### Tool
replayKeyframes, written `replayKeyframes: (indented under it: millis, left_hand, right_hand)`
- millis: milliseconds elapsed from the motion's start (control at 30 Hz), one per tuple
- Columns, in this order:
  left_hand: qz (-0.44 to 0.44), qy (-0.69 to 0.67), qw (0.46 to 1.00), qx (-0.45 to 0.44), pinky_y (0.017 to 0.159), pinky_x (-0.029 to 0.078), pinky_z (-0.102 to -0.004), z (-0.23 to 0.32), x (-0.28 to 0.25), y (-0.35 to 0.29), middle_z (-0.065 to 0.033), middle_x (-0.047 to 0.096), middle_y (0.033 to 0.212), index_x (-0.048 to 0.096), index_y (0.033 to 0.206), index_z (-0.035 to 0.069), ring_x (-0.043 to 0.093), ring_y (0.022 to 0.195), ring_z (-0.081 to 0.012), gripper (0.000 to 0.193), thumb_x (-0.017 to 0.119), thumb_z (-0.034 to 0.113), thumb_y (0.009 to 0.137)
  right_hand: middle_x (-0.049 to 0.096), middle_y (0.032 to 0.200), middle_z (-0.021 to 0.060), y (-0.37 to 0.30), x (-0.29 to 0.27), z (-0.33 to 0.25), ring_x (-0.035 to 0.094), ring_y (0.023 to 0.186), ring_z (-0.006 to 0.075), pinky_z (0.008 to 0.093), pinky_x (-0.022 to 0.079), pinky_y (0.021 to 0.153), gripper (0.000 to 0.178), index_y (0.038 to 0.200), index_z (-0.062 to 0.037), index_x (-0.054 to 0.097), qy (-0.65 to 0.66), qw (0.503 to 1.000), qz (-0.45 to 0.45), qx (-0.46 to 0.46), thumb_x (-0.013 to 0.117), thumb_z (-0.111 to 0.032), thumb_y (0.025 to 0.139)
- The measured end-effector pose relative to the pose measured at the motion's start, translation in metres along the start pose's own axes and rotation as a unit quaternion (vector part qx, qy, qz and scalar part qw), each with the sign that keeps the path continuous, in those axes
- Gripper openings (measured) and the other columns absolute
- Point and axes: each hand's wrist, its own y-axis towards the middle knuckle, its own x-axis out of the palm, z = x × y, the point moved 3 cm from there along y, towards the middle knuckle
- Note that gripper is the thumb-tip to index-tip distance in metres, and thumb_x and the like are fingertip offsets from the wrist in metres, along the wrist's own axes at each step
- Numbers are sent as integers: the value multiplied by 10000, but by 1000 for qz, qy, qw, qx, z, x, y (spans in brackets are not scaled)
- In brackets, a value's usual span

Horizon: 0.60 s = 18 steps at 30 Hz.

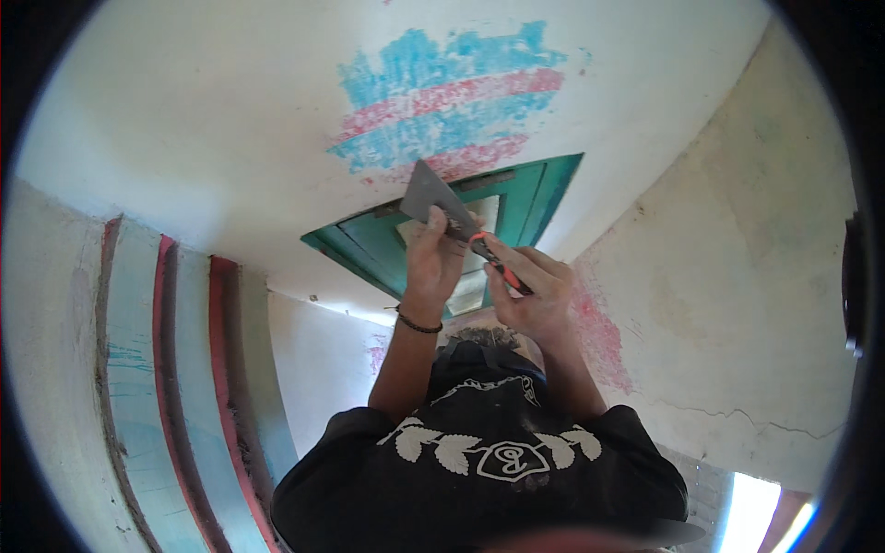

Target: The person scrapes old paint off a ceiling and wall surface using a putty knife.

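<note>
A putty knife [441, 200] with a wide grey metal blade and a black and red-orange handle is held up in front of my chest, its blade tilted to the upper left. My right hand [538, 290] is closed around the handle. On the blade's lower part rests the thumb of my left hand [433, 262], whose other fingers go behind the metal and are partly hidden. A dark beaded bracelet [419, 322] circles my left wrist. Beyond the blade, the pale wall [249, 120] bears a patch of blue and pink paint [452, 88].
A green-framed panel [544, 198] with lighter sections lies behind my hands. At left, pale blue steps or ledges [189, 332] have red edges. The right wall [728, 249] carries a faded pink patch [597, 332] and a crack [761, 421]. Bright light [751, 511] enters at lower right.
</note>
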Motion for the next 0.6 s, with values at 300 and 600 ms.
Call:
replayKeyframes:
  millis: [300, 600]
  left_hand:
    - [55, 104, 991, 59, 854, 560, -391, 17, 10, 2, -110, 690, 948, 602, 1107, 31, 686, 921, -238, 302, 559, 322, 1036]
    - [135, 169, 968, 124, 748, 588, -377, 29, 13, -5, -156, 676, 954, 570, 1162, -52, 692, 853, -263, 384, 556, 310, 1035]
  right_hand:
    - [702, 818, 153, -22, 37, 20, 666, 661, 171, 294, 520, 625, 435, 1260, -4, 665, 156, 984, 16, 87, 724, -24, 830]
    - [692, 1157, 215, -45, 75, 29, 656, 934, 156, 291, 515, 828, 539, 1440, 41, 478, 313, 930, -66, 179, 641, -80, 941]
